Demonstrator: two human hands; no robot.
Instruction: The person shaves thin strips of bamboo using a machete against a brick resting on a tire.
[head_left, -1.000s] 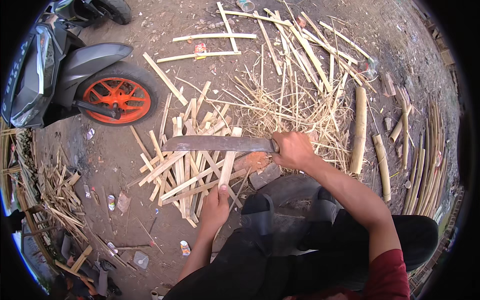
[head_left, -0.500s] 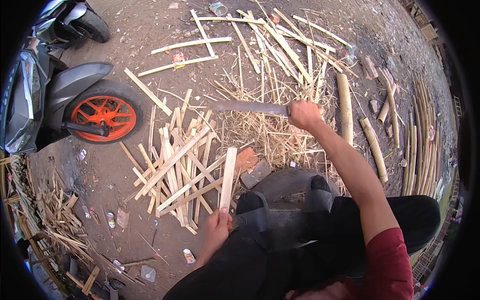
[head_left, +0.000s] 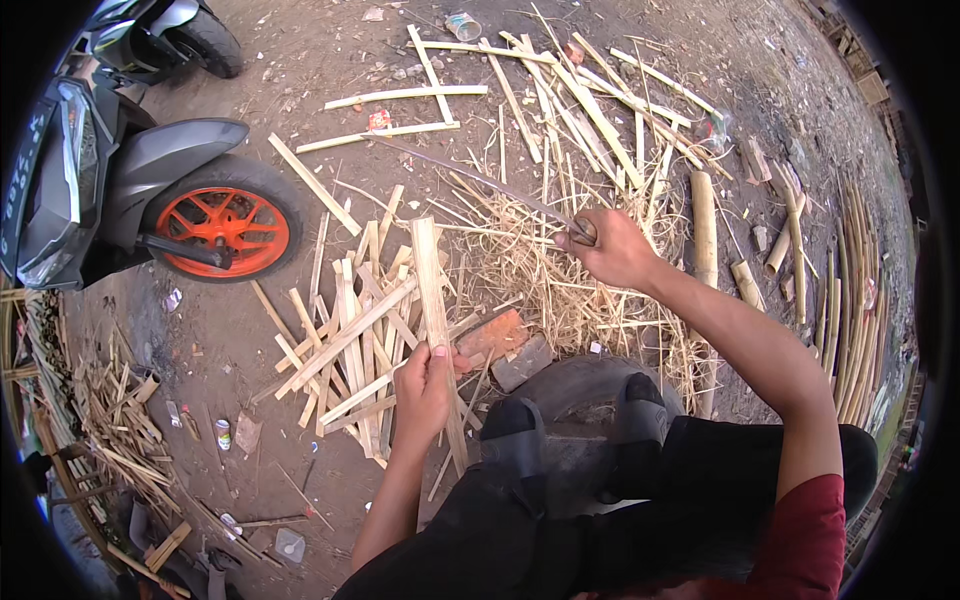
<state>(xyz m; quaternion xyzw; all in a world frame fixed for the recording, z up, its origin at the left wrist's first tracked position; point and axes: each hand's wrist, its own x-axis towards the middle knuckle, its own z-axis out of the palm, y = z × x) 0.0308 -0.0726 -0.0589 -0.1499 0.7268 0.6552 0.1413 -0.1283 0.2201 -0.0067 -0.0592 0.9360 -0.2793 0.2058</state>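
Observation:
My left hand (head_left: 425,388) is closed around a pale bamboo strip (head_left: 428,275), gripping it below its middle. The strip stands nearly upright in view, its lower end showing beneath my fingers. My right hand (head_left: 612,248) holds a machete (head_left: 475,178) by the handle, over a heap of thin bamboo shavings (head_left: 540,270). Its long, thin-looking blade slopes up and left, apart from the strip. Under and beside my left hand lies a pile of split bamboo strips (head_left: 345,330). An orange brick (head_left: 492,336) sits just right of that hand.
A black tire (head_left: 570,380) lies by my feet. At left stands a motorcycle with an orange wheel (head_left: 222,228). More strips (head_left: 590,110) are scattered at the far side. Bamboo poles (head_left: 704,225) lie to the right, with a bundle of long thin poles (head_left: 855,300) beyond.
My left hand has moved up and now grips the strip farther from its lower end. The machete has swung from nearly level to slanting up-left. The whole view has shifted slightly.

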